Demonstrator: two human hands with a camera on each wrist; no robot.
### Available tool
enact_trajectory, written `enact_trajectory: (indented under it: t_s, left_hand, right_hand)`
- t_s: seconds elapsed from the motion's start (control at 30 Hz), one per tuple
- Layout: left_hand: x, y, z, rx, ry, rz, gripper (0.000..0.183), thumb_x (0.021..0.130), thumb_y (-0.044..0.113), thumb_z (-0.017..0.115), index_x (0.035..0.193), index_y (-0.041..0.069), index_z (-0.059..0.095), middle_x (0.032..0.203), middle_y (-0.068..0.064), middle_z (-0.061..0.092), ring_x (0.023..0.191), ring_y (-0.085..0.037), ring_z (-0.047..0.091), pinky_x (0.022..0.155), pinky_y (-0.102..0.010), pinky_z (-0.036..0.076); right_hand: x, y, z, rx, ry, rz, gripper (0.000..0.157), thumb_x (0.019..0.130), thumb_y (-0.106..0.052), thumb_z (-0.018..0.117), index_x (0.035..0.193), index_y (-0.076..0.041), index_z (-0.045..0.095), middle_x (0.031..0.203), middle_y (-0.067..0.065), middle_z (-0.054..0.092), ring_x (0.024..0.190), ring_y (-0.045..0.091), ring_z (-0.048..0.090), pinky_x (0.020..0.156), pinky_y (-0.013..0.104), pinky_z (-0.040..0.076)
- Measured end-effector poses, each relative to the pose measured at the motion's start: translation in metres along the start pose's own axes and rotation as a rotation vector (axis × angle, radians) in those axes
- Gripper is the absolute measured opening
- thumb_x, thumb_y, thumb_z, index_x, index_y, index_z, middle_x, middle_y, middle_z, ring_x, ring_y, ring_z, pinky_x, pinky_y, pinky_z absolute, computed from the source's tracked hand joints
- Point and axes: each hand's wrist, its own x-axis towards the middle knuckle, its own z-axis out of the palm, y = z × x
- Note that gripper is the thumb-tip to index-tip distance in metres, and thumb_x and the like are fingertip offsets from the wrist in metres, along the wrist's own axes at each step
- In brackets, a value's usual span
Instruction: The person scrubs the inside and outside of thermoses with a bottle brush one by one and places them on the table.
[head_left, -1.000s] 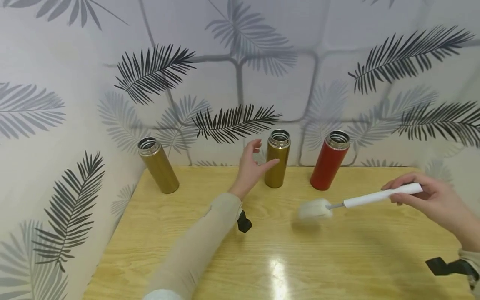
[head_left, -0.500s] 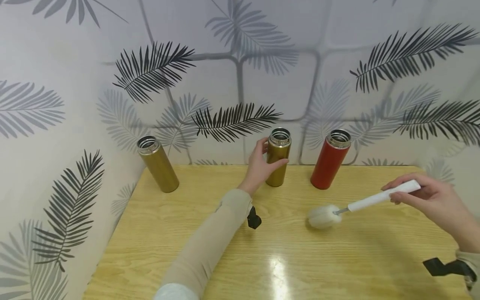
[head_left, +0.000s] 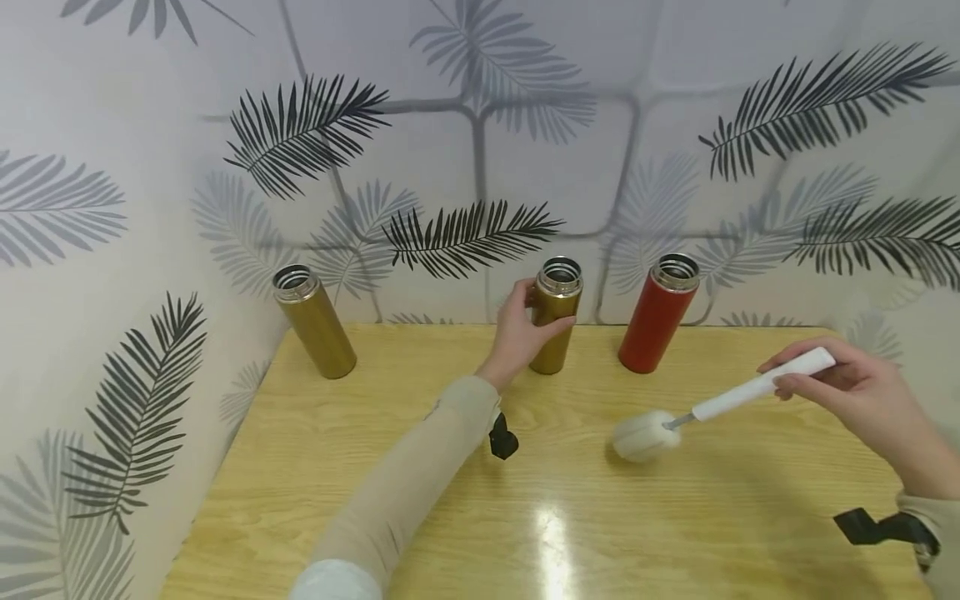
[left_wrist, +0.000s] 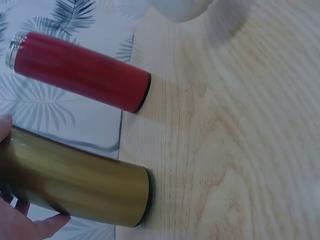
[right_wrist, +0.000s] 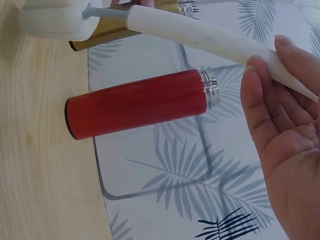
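My left hand grips a gold thermos flask around its body, thumb in front and fingers behind. The flask is lidless and upright at the back of the table; the left wrist view shows its dark base by the wood. My right hand pinches the white handle of a bottle brush between thumb and fingers. Its pale sponge head points left, low over the table. Between the two hands stands a red thermos flask, also without a lid.
A second gold flask, open at the top, stands at the back left of the wooden table. Right behind the table's back edge rises a wall with a leaf pattern.
My left hand has moved right and closed around the middle gold flask. The brush head has shifted slightly to the right and settled lower, with the right hand still holding its handle.
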Motion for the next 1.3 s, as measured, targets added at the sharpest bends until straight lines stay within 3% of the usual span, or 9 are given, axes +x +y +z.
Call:
enact_trajectory:
  t_s: [0.47,0.6,0.8,1.1,1.3]
  left_hand:
    - [-0.044,0.012,-0.021,-0.059,-0.084,0.028,0.071,0.084,0.022,0.090,0.144,0.015,0.052,0.135,-0.004,0.063,0.126,-0.021,0.057,0.109,-0.047,0.048]
    - [-0.058,0.012,-0.028,-0.092,-0.114,0.005,0.071,0.084,0.022,0.090,0.144,0.018,0.052,0.135,-0.002,0.063,0.124,-0.020,0.057,0.105,-0.042,0.051]
    - [-0.078,0.012,-0.032,-0.115,-0.124,-0.033,0.072,0.084,0.020,0.090,0.146,0.017,0.052,0.135,-0.003,0.062,0.124,-0.021,0.057,0.103,-0.045,0.053]
    - [-0.096,0.011,-0.034,-0.124,-0.175,0.005,0.073,0.086,0.017,0.088,0.148,0.019,0.051,0.137,0.000,0.061,0.125,-0.018,0.056,0.103,-0.042,0.053]
    - [-0.103,0.012,-0.035,-0.104,-0.229,0.010,0.070,0.087,0.017,0.086,0.148,0.019,0.052,0.140,0.002,0.060,0.129,-0.017,0.055,0.102,-0.043,0.053]
  right_hand:
    - [0.003,-0.007,0.003,-0.004,0.043,0.007,0.024,0.098,0.002,0.070,0.122,0.002,0.066,0.103,-0.017,0.072,0.078,0.006,0.069,0.073,0.012,0.052]
    - [0.005,-0.008,0.005,0.017,0.064,-0.026,0.023,0.097,0.006,0.068,0.120,0.004,0.066,0.104,-0.017,0.072,0.078,0.005,0.068,0.074,0.011,0.052]
    - [0.009,-0.010,0.007,0.081,0.080,-0.093,0.018,0.097,0.012,0.064,0.114,0.008,0.066,0.107,-0.012,0.073,0.079,0.005,0.069,0.074,0.014,0.054]
    - [0.009,-0.015,0.010,0.052,0.077,-0.080,0.015,0.102,0.003,0.061,0.116,0.006,0.066,0.109,-0.014,0.072,0.082,0.005,0.068,0.078,0.011,0.050]
    - [0.012,-0.020,0.011,0.084,0.050,-0.134,0.018,0.102,0.008,0.058,0.119,0.011,0.064,0.109,-0.012,0.074,0.084,0.005,0.070,0.080,0.012,0.052]
